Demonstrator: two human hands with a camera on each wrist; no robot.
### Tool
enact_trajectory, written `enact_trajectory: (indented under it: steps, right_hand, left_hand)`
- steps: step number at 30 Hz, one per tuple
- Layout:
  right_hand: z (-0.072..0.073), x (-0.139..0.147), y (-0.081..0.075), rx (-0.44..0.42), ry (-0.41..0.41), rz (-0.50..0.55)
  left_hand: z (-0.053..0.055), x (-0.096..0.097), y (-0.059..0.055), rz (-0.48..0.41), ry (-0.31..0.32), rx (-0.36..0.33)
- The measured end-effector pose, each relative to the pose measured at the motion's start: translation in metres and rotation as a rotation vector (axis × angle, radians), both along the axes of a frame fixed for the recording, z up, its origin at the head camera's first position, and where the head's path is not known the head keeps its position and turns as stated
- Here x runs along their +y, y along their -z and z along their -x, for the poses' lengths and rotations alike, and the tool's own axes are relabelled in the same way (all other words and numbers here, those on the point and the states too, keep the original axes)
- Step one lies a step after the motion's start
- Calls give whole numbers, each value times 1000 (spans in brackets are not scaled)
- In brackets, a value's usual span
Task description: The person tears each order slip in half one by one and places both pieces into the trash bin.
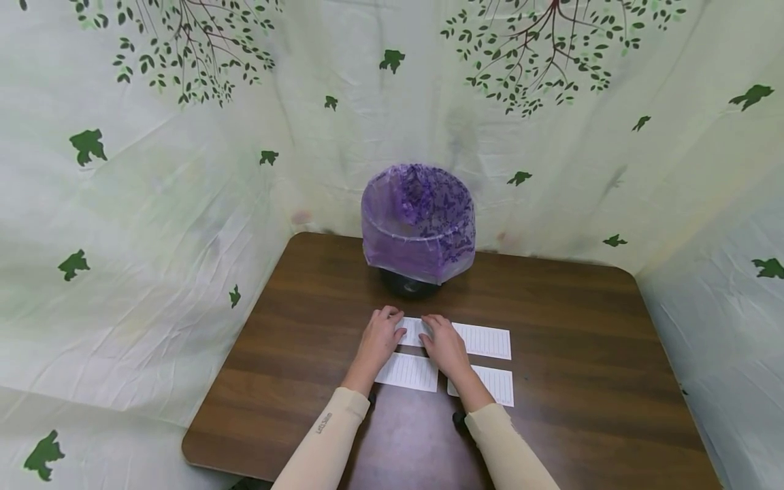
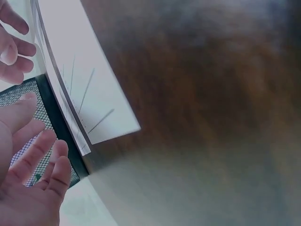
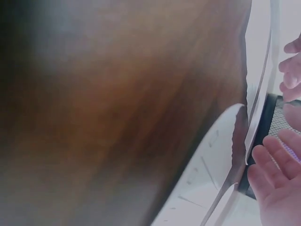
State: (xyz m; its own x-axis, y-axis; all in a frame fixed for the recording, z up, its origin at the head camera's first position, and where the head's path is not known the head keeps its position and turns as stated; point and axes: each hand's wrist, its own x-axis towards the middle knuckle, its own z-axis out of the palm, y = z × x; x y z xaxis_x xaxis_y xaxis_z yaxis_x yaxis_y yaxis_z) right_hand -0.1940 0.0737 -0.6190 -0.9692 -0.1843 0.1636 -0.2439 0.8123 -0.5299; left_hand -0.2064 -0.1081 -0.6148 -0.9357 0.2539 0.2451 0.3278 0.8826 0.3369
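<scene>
Several pieces of white lined paper lie flat on the table in two rows. Over the back left paper (image 1: 412, 332) my left hand (image 1: 380, 338) hovers at its left edge, fingers loosely bent. My right hand (image 1: 445, 346) covers that paper's right end and the near end of the back right paper (image 1: 485, 340). The front left paper (image 1: 407, 372) lies below the hands, between the forearms. Part of the front right paper (image 1: 496, 386) is hidden under the right wrist. In the wrist views, the fingers (image 2: 59, 165) look spread and relaxed, with nothing gripped.
Behind the papers stands a dark mesh wastebasket (image 1: 409, 284) lined with a purple patterned bag (image 1: 422, 252). The brown wooden table (image 1: 582, 320) has rounded corners. White curtains (image 1: 184, 204) printed with leaves hang round its back and sides.
</scene>
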Motion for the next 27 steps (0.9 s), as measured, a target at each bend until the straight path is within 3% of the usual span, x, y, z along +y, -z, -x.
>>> enact_trajectory:
  steps: [7,12,19,27]
  right_hand:
    - [4,-3,-2,-13,-5,-18]
    - [7,-4,-4,-31,3,-30]
    - [9,-7,-5,-21,16,-58]
    - [10,-20,-6,-7,89,-122]
  left_hand:
    - [5,4,-1,2,35,15]
    - [11,7,-2,3,50,-34]
    - [14,8,3,-13,38,-79]
    - [16,8,3,-84,13,-120]
